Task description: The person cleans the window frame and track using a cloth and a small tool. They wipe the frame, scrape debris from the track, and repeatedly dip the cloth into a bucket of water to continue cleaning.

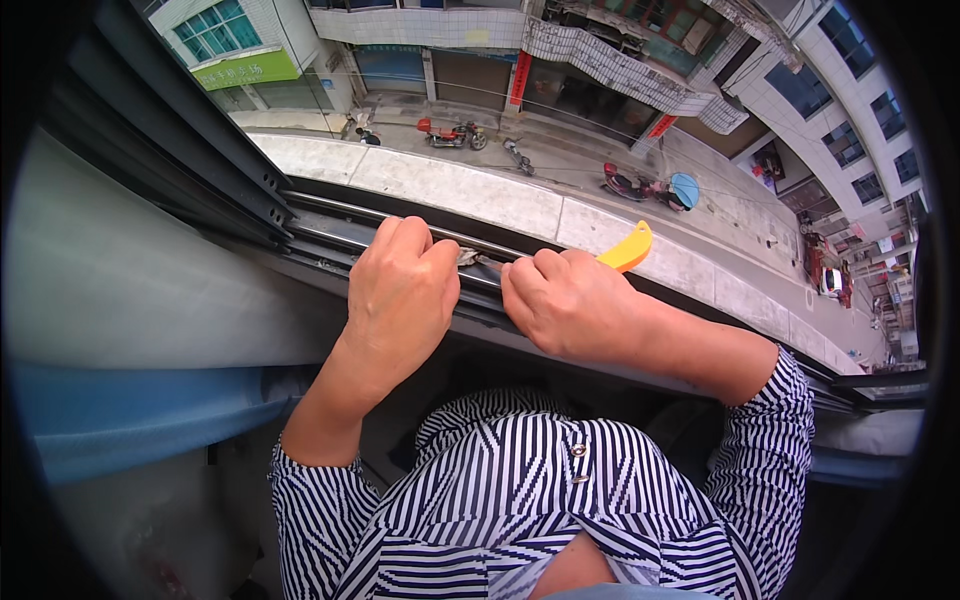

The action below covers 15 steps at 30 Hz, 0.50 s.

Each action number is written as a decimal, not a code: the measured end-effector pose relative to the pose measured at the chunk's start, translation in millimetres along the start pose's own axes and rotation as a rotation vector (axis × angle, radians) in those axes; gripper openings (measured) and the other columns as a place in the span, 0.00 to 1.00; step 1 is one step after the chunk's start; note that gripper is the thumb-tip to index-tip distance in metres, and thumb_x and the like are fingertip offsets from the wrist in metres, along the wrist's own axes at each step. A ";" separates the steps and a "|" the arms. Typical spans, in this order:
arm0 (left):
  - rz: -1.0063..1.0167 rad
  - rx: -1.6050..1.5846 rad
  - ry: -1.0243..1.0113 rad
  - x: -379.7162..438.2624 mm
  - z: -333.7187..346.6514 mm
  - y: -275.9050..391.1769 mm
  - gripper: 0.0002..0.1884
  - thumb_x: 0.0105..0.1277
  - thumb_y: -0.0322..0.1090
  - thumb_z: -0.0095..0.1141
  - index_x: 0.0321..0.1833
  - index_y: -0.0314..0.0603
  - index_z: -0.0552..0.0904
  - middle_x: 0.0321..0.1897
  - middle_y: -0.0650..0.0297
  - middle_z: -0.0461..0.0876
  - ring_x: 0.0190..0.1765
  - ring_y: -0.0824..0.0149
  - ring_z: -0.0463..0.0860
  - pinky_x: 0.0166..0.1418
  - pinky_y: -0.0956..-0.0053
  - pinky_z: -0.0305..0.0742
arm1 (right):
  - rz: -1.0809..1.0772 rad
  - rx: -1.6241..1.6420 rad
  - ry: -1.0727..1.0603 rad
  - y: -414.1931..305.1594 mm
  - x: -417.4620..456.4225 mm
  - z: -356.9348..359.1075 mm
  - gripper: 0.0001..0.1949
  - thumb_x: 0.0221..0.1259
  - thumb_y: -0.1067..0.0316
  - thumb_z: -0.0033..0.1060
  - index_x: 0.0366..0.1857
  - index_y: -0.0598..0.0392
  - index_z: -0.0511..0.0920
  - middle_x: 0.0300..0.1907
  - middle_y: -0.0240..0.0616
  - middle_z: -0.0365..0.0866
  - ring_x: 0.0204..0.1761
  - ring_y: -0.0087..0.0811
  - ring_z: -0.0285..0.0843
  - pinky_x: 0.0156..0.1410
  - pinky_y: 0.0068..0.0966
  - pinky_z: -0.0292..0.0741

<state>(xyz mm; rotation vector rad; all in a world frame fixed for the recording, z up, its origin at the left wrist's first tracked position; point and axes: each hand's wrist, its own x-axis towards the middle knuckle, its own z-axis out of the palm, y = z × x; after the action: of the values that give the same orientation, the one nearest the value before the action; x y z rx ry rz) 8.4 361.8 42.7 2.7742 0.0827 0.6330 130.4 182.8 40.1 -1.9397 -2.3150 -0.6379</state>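
Observation:
My right hand point(570, 300) grips a tool with a yellow handle point(628, 247). The handle's end, with a hole in it, sticks out past my knuckles, over the outer ledge; the working end is mostly hidden. My left hand point(401, 289) is closed above the metal window track point(322, 223), its fingers pointing down into the rails. At its fingertips, between the two hands, shows a small crumpled greyish-white piece point(468, 256), whose material I cannot make out. Both hands rest at the dark window frame, a short gap apart.
Dark sliding sash frames point(172, 127) stand stacked at the left, beside a pale curtain point(150, 255) with a blue lower band point(150, 409). Outside the track runs a pale stone ledge point(450, 191). Far below lies a street point(555, 161) with a red motorcycle point(452, 135) and shopfronts.

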 end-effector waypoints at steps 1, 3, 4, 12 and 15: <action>0.004 -0.003 0.001 0.0 -1.5 1.2 0.05 0.55 0.23 0.64 0.34 0.37 0.84 0.30 0.59 0.75 0.37 0.56 0.77 0.39 0.63 0.76 | -0.004 -0.009 0.017 -0.1 -0.4 0.7 0.10 0.48 0.64 0.62 0.27 0.60 0.82 0.28 0.35 0.73 0.30 0.29 0.76 0.25 0.24 0.73; 0.012 -0.008 0.001 0.7 -3.9 2.9 0.04 0.53 0.23 0.64 0.27 0.37 0.80 0.29 0.58 0.72 0.38 0.55 0.77 0.38 0.62 0.77 | -0.013 -0.020 0.033 -0.4 -0.9 0.5 0.10 0.47 0.63 0.63 0.28 0.60 0.82 0.28 0.35 0.73 0.30 0.29 0.76 0.25 0.24 0.73; 0.015 -0.006 -0.003 1.5 -4.8 2.7 0.04 0.54 0.23 0.64 0.30 0.36 0.82 0.30 0.58 0.74 0.38 0.56 0.77 0.39 0.62 0.76 | -0.016 -0.022 0.033 -0.5 -1.0 -0.5 0.10 0.47 0.63 0.63 0.28 0.59 0.83 0.28 0.36 0.73 0.30 0.29 0.76 0.25 0.24 0.73; -0.033 0.053 -0.028 1.6 -5.5 -3.1 0.06 0.55 0.22 0.64 0.36 0.34 0.86 0.30 0.59 0.76 0.38 0.56 0.77 0.41 0.63 0.76 | -0.057 0.007 0.052 1.7 10.4 11.8 0.09 0.48 0.64 0.63 0.26 0.58 0.82 0.28 0.39 0.74 0.30 0.31 0.77 0.26 0.26 0.76; -0.059 0.066 0.018 2.0 -11.4 -13.0 0.06 0.55 0.22 0.64 0.36 0.35 0.87 0.30 0.59 0.76 0.38 0.56 0.78 0.42 0.63 0.76 | -0.072 0.033 0.063 4.4 25.4 16.2 0.08 0.51 0.64 0.62 0.25 0.58 0.81 0.29 0.40 0.75 0.29 0.32 0.79 0.26 0.28 0.78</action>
<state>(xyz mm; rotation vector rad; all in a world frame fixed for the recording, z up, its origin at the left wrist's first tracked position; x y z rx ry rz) 5.3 377.5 49.5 2.8183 0.1927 0.6512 132.8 212.6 34.1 -1.8024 -2.3517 -0.6531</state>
